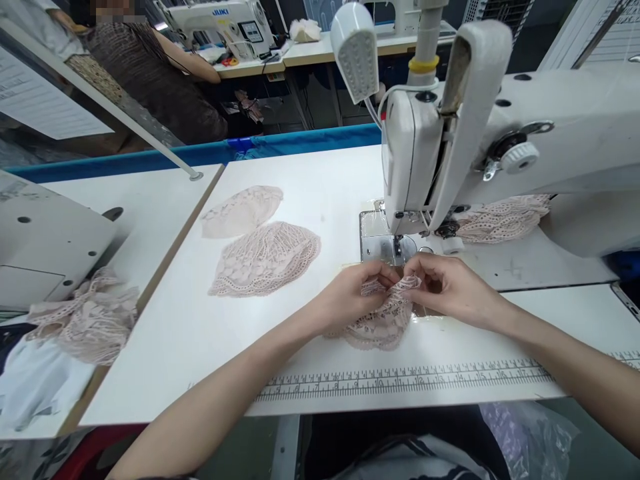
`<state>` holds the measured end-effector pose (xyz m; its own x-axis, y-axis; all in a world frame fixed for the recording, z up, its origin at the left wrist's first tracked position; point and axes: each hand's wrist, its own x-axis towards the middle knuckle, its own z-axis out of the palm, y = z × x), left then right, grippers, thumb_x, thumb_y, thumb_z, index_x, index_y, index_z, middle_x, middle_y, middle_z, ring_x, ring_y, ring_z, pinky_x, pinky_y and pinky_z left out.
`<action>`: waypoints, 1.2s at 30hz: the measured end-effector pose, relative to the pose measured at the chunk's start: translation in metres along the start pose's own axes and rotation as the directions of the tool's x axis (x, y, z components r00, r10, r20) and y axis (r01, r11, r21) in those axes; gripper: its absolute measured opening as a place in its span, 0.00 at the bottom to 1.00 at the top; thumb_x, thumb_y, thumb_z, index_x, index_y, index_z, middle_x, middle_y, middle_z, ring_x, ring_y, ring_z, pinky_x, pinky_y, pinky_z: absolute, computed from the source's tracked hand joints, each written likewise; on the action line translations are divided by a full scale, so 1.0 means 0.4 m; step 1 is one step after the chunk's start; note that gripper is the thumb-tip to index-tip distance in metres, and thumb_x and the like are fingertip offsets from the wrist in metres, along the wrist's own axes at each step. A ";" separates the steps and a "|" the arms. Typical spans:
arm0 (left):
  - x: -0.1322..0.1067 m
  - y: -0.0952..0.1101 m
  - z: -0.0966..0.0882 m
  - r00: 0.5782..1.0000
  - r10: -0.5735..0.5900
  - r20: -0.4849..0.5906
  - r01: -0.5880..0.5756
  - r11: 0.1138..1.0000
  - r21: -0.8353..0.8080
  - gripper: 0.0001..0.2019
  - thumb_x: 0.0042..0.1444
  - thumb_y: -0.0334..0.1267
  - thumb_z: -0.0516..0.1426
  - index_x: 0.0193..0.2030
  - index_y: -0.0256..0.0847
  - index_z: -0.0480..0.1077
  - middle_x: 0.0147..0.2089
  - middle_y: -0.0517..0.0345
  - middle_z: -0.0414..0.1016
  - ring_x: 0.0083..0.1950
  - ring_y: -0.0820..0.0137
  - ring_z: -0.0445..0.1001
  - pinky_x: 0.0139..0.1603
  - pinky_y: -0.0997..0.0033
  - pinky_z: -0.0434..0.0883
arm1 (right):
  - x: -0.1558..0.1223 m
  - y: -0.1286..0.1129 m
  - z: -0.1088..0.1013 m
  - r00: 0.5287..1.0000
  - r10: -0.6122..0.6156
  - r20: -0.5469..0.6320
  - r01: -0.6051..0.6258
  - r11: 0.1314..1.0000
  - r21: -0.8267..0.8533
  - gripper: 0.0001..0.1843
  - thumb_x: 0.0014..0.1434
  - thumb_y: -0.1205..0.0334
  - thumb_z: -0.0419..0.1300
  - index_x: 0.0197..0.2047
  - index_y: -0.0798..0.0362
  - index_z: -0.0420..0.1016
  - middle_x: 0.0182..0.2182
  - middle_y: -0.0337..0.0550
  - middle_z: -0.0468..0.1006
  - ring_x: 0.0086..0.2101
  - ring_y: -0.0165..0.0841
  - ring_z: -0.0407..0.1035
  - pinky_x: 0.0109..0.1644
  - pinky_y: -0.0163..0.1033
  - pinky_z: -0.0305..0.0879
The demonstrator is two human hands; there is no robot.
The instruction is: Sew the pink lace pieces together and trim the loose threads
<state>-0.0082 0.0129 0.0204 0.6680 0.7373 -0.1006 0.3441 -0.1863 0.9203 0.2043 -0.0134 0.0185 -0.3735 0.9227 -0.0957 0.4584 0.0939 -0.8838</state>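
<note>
Just in front of the sewing machine's needle area, a pale pink lace piece [383, 325] is held between both hands. My left hand [361, 293] pinches its upper left edge, fingers closed. Opposite it, my right hand [440, 283] grips the upper right edge between thumb and fingers. The lace hangs down toward me onto the white table, partly covered by my left hand. Behind the fingertips are the metal needle plate [373, 241] and the presser foot [398, 247] of the white sewing machine [415, 153].
Two flat lace pieces, one sheer [245, 210] and one gathered [267, 260], lie to the left. More lace [505, 219] sits behind the needle, and a lace bundle [95, 317] at far left. A ruler strip [400, 380] runs along the front edge. Another person [150, 80] sits beyond.
</note>
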 end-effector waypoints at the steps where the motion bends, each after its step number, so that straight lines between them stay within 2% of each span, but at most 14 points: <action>1: -0.001 -0.001 0.001 1.000 0.001 -0.008 0.000 1.000 0.022 0.14 0.53 0.25 0.52 0.45 0.41 0.71 0.45 0.57 0.77 0.45 0.69 0.76 0.44 0.70 0.74 | 0.000 -0.001 0.000 1.000 -0.008 -0.001 0.008 1.000 -0.010 0.06 0.56 0.59 0.60 0.36 0.50 0.69 0.25 0.34 0.67 0.25 0.28 0.63 0.27 0.34 0.59; 3: -0.002 -0.001 0.003 0.999 0.007 -0.038 -0.003 0.996 0.095 0.16 0.51 0.24 0.50 0.43 0.42 0.72 0.41 0.59 0.77 0.41 0.70 0.75 0.41 0.71 0.73 | 0.000 -0.003 -0.002 1.000 -0.023 -0.002 0.023 1.000 -0.014 0.06 0.56 0.62 0.59 0.38 0.50 0.68 0.24 0.33 0.67 0.26 0.29 0.64 0.28 0.35 0.61; 8: 0.000 0.015 0.007 0.982 0.060 -0.177 -0.013 0.967 0.256 0.10 0.51 0.27 0.48 0.30 0.39 0.70 0.31 0.59 0.72 0.32 0.71 0.71 0.33 0.72 0.69 | -0.001 -0.009 -0.006 0.999 -0.008 -0.035 0.009 0.999 0.031 0.09 0.55 0.64 0.58 0.41 0.50 0.66 0.23 0.33 0.69 0.26 0.30 0.66 0.29 0.36 0.62; 10: -0.001 0.023 0.008 0.978 0.055 -0.203 -0.006 0.971 0.239 0.08 0.52 0.29 0.49 0.29 0.39 0.69 0.31 0.59 0.72 0.33 0.71 0.70 0.34 0.71 0.69 | 0.000 -0.009 -0.002 0.999 0.014 -0.052 -0.011 0.998 0.060 0.11 0.55 0.64 0.59 0.42 0.50 0.66 0.24 0.33 0.69 0.26 0.30 0.67 0.29 0.36 0.63; 14: -0.004 0.034 0.015 0.986 0.041 -0.163 -0.021 0.992 0.125 0.06 0.57 0.38 0.55 0.32 0.40 0.71 0.34 0.58 0.74 0.36 0.70 0.72 0.37 0.70 0.70 | 0.004 -0.007 0.015 0.994 0.061 -0.093 -0.042 0.979 0.199 0.11 0.54 0.60 0.62 0.41 0.51 0.66 0.29 0.36 0.73 0.27 0.30 0.70 0.29 0.36 0.65; 17: -0.006 0.036 0.025 0.987 0.066 -0.146 -0.049 0.992 0.115 0.07 0.59 0.39 0.57 0.33 0.40 0.73 0.36 0.57 0.75 0.37 0.70 0.73 0.40 0.69 0.70 | 0.003 -0.006 0.026 0.997 0.073 -0.030 -0.059 0.943 0.328 0.10 0.59 0.56 0.59 0.41 0.52 0.68 0.30 0.38 0.75 0.28 0.31 0.72 0.31 0.38 0.69; 20: -0.008 0.035 0.034 0.980 0.082 -0.181 -0.060 0.991 0.122 0.07 0.60 0.38 0.56 0.35 0.41 0.75 0.35 0.57 0.76 0.38 0.69 0.74 0.41 0.69 0.70 | -0.002 -0.010 0.032 1.000 0.019 0.018 -0.025 0.914 0.405 0.13 0.63 0.52 0.56 0.44 0.51 0.70 0.33 0.40 0.75 0.30 0.31 0.72 0.34 0.39 0.71; 22: -0.010 0.032 0.037 0.975 0.077 -0.211 -0.052 0.991 0.123 0.07 0.61 0.37 0.56 0.36 0.41 0.75 0.36 0.57 0.78 0.37 0.69 0.75 0.40 0.69 0.71 | -0.005 -0.013 0.035 0.999 -0.029 0.042 0.011 0.925 0.379 0.13 0.61 0.52 0.58 0.45 0.50 0.70 0.35 0.40 0.75 0.33 0.31 0.72 0.36 0.40 0.70; 25: -0.012 0.025 0.034 0.964 0.086 -0.252 -0.038 0.981 0.189 0.07 0.60 0.40 0.58 0.36 0.44 0.77 0.35 0.57 0.79 0.37 0.68 0.75 0.38 0.69 0.71 | -0.004 -0.015 0.038 0.996 -0.074 0.051 0.058 0.965 0.255 0.14 0.58 0.58 0.63 0.47 0.49 0.70 0.37 0.39 0.76 0.35 0.33 0.71 0.39 0.41 0.69; 28: -0.014 0.020 0.028 0.955 0.091 -0.281 -0.030 0.976 0.214 0.07 0.59 0.42 0.59 0.36 0.47 0.78 0.35 0.58 0.79 0.37 0.68 0.75 0.38 0.69 0.71 | 0.001 -0.009 0.034 0.996 -0.080 0.039 0.070 0.976 0.208 0.12 0.61 0.61 0.58 0.48 0.49 0.71 0.34 0.38 0.77 0.32 0.32 0.70 0.36 0.40 0.67; 33: -0.019 0.026 0.027 0.964 0.005 -0.268 0.009 0.999 0.051 0.09 0.60 0.44 0.58 0.37 0.43 0.78 0.36 0.58 0.81 0.36 0.69 0.77 0.36 0.70 0.72 | -0.003 0.010 0.021 1.000 -0.023 0.017 0.020 0.990 0.141 0.14 0.62 0.56 0.56 0.49 0.49 0.72 0.27 0.37 0.75 0.26 0.31 0.67 0.29 0.38 0.62; 36: -0.021 0.026 0.027 0.970 0.007 -0.245 -0.004 1.000 0.013 0.08 0.57 0.42 0.60 0.37 0.41 0.76 0.36 0.58 0.80 0.37 0.69 0.77 0.37 0.71 0.72 | -0.004 0.022 0.018 0.999 0.034 -0.041 -0.032 0.998 0.055 0.14 0.59 0.49 0.58 0.42 0.48 0.75 0.22 0.37 0.72 0.24 0.32 0.65 0.27 0.38 0.61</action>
<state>-0.0030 -0.0024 0.0268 0.4885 0.8725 0.0016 0.3497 -0.1975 0.9158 0.2031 -0.0167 0.0075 -0.3238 0.9400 -0.1071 0.4253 0.0435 -0.9040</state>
